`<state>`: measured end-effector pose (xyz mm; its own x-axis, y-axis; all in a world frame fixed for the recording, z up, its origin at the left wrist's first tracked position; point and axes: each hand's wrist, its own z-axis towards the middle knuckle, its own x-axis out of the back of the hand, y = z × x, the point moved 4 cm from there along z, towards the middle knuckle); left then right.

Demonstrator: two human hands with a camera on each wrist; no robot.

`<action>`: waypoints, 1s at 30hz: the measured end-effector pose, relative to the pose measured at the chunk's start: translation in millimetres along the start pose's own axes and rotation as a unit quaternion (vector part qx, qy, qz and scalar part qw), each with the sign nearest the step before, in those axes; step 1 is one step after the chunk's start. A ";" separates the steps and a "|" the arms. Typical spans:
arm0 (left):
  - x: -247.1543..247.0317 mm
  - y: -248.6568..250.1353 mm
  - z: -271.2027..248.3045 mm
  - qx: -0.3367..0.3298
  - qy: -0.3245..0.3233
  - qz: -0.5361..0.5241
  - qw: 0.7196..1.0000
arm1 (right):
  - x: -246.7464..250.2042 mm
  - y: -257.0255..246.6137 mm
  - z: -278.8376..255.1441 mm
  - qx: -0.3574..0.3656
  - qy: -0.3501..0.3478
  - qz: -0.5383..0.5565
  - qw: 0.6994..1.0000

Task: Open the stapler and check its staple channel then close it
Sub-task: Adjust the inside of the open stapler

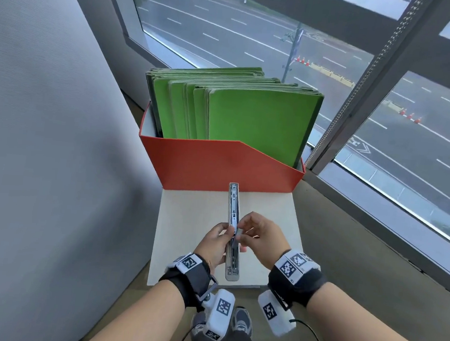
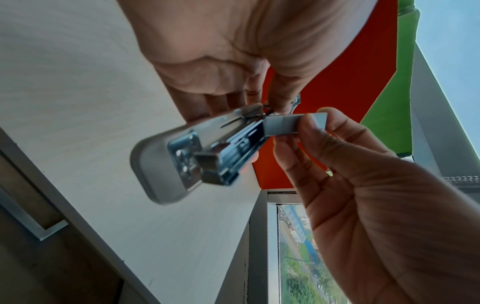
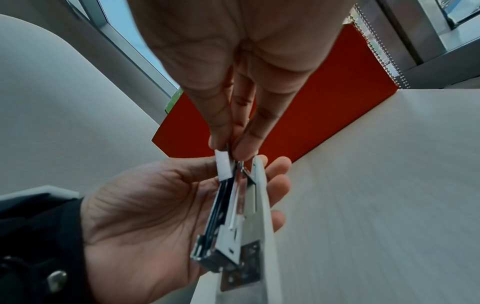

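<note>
A grey stapler is swung fully open in one long line above a small pale table. Its metal staple channel faces up. My left hand holds the stapler at its middle, with the fingers behind the body. My right hand pinches a short grey strip of staples between thumb and fingertips at the channel's front end. In the right wrist view the strip stands at the mouth of the channel, touching it. The far arm of the stapler reaches toward the red box.
A red file box full of green folders stands at the table's far edge, just beyond the stapler tip. A grey curved partition rises on the left. Windows run along the right.
</note>
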<state>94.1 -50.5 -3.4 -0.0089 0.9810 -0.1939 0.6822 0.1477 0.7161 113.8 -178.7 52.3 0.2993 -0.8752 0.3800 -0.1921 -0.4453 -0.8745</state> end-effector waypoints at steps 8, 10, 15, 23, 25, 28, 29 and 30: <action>3.5 0.0 1.6 0.002 0.005 0.003 1.000 | -1.9 0.5 1.9 0.002 0.000 0.012 1.000; 3.8 0.4 1.0 0.001 0.006 0.003 1.000 | -3.1 -0.9 1.6 0.000 -0.004 0.010 1.000; 6.5 0.0 2.3 -0.008 0.012 0.009 1.000 | -7.3 -2.7 0.7 0.008 -0.006 -0.007 1.000; 7.8 -1.3 2.4 -0.007 0.021 0.004 1.000 | -16.4 3.5 1.7 0.042 -0.002 -0.081 0.996; 8.8 -0.1 2.9 -0.006 0.024 -0.002 1.000 | -20.0 3.8 -2.2 0.073 -0.008 -0.119 0.990; 10.8 2.3 3.5 -0.012 0.027 -0.009 1.000 | -25.6 12.0 -9.7 0.095 -0.027 -0.139 0.985; 11.5 2.5 3.5 -0.013 0.027 -0.006 1.000 | -26.6 15.1 -11.7 0.103 -0.027 -0.147 0.983; 11.8 2.2 3.2 -0.014 0.028 -0.004 1.000 | -26.9 18.3 -13.4 0.110 -0.027 -0.159 0.981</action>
<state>97.8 -39.1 -6.3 -0.0549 0.9853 -0.1618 0.6614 0.1573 0.7334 89.8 -165.8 30.2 0.3618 -0.6845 0.6329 0.1229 -0.6379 -0.7603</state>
